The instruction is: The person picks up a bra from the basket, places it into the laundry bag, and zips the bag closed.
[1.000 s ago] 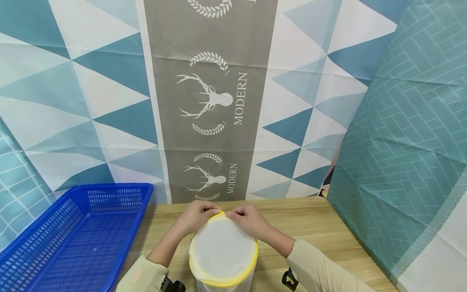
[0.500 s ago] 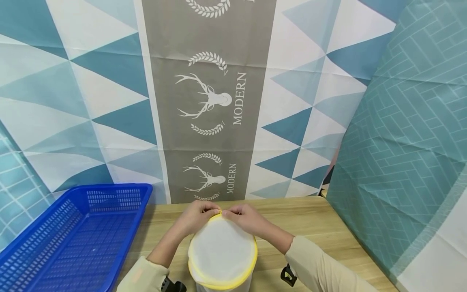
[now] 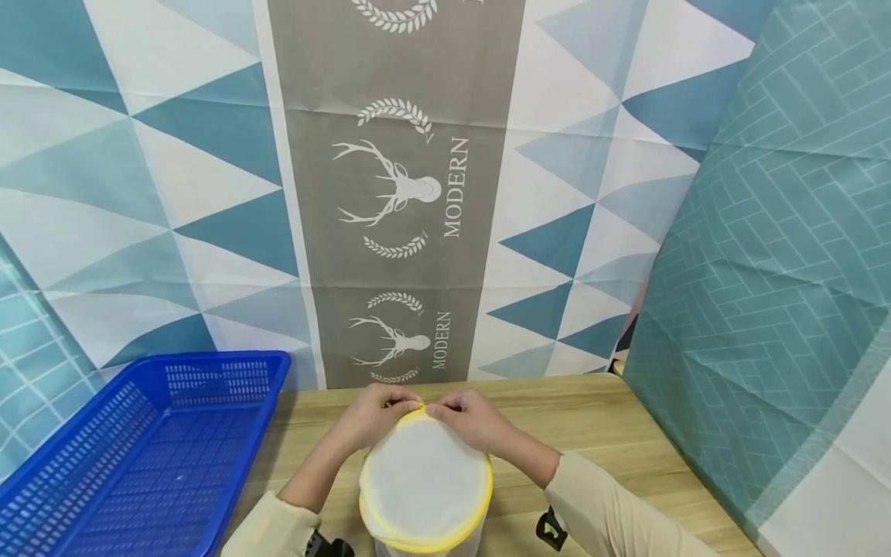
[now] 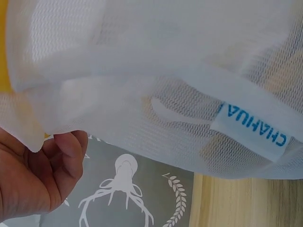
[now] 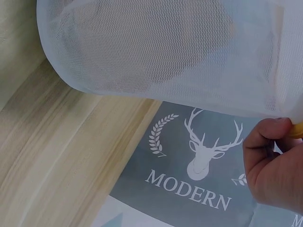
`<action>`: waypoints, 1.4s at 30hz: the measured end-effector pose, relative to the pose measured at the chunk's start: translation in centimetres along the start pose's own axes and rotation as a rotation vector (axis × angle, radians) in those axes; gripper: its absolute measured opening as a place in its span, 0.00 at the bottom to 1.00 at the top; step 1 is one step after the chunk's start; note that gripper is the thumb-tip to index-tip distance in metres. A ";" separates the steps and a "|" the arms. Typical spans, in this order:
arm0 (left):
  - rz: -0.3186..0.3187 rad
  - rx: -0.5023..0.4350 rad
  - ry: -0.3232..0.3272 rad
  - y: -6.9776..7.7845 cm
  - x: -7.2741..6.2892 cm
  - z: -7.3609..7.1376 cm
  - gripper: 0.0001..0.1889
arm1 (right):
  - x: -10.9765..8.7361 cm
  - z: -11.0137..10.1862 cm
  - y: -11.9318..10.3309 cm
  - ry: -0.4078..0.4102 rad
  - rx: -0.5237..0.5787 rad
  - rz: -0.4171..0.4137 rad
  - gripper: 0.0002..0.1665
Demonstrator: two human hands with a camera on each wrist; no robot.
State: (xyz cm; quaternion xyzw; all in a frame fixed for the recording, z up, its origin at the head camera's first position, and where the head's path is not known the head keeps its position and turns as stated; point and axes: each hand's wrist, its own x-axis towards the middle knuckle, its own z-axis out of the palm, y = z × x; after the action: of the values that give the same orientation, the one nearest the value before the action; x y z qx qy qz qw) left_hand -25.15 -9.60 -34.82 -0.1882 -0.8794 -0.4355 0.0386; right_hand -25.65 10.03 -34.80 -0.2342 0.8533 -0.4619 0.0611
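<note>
A white mesh laundry bag [image 3: 426, 480] with yellow trim round its top stands like a cylinder on the table, between the forearms. At the far side of its top rim, my left hand [image 3: 376, 414] pinches the yellow edge with thumb and fingers. Right beside it, my right hand [image 3: 473, 418] pinches the same edge, the two thumbs almost meeting. The left wrist view shows the bag's mesh side with a white label [image 4: 253, 130] lettered CHAHUA in blue. In the right wrist view, a bit of yellow trim [image 5: 297, 130] sticks out at the thumb; the fingers hide the rest.
A blue plastic basket [image 3: 160, 456] with slotted walls stands left of the bag. The wooden table [image 3: 578, 418] ends at a patterned cloth backdrop [image 3: 390, 255]. A green herringbone cloth [image 3: 773, 309] hangs along the right side.
The right thumb shifts slightly left along the yellow edge toward the left thumb, then settles a touch back. The left hand keeps its place, and the bag stays where it was.
</note>
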 end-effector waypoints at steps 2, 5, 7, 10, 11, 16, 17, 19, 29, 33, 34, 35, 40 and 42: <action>0.002 0.001 0.001 0.0 0.0 0.0 0.09 | -0.1 0.0 0.0 0.009 -0.007 -0.001 0.17; 0.003 0.000 0.004 0.0 -0.1 0.0 0.09 | -0.1 0.1 0.0 0.020 -0.011 -0.001 0.17; 0.002 0.003 0.008 -0.1 -0.1 -0.1 0.09 | -0.1 0.1 0.0 0.024 -0.007 0.004 0.16; -0.001 0.006 0.013 -0.2 -0.2 -0.2 0.09 | -0.2 0.1 0.1 0.031 -0.002 0.005 0.16; -0.002 0.006 0.013 -0.3 -0.2 -0.2 0.09 | -0.2 0.1 0.1 0.032 -0.002 0.003 0.16; -0.004 0.001 0.007 -0.4 -0.2 -0.2 0.10 | -0.3 0.1 0.1 0.033 0.004 0.001 0.17; -0.005 -0.001 0.006 -0.4 -0.2 -0.2 0.10 | -0.3 0.1 0.1 0.034 0.004 0.003 0.17; -0.009 0.001 0.009 -0.4 -0.2 -0.2 0.10 | -0.3 0.1 0.1 0.038 0.005 0.006 0.17; -0.035 0.009 0.025 -0.2 -0.1 -0.1 0.08 | 0.2 0.3 0.4 -0.002 0.004 0.007 0.18; -0.027 0.006 0.016 -0.3 0.0 0.0 0.07 | 0.3 0.3 0.2 -0.022 -0.003 -0.014 0.17; -0.024 0.005 0.014 -0.4 0.0 0.0 0.07 | 0.3 0.3 0.2 -0.019 -0.003 -0.020 0.17; -0.021 0.004 0.013 -0.4 -0.1 0.1 0.07 | 0.2 0.3 0.2 -0.015 -0.003 -0.024 0.17; -0.019 0.013 0.022 -0.5 -0.1 0.1 0.07 | 0.2 0.4 0.1 0.001 -0.005 -0.031 0.16; -0.024 0.015 0.024 -0.6 -0.1 0.1 0.08 | 0.2 0.5 0.1 0.009 -0.009 -0.032 0.16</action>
State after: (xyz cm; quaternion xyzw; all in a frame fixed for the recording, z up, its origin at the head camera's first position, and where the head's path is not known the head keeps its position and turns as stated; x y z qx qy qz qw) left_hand -25.29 -9.90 -35.38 -0.1723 -0.8842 -0.4318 0.0453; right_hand -25.68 9.62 -35.10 -0.2460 0.8518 -0.4600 0.0489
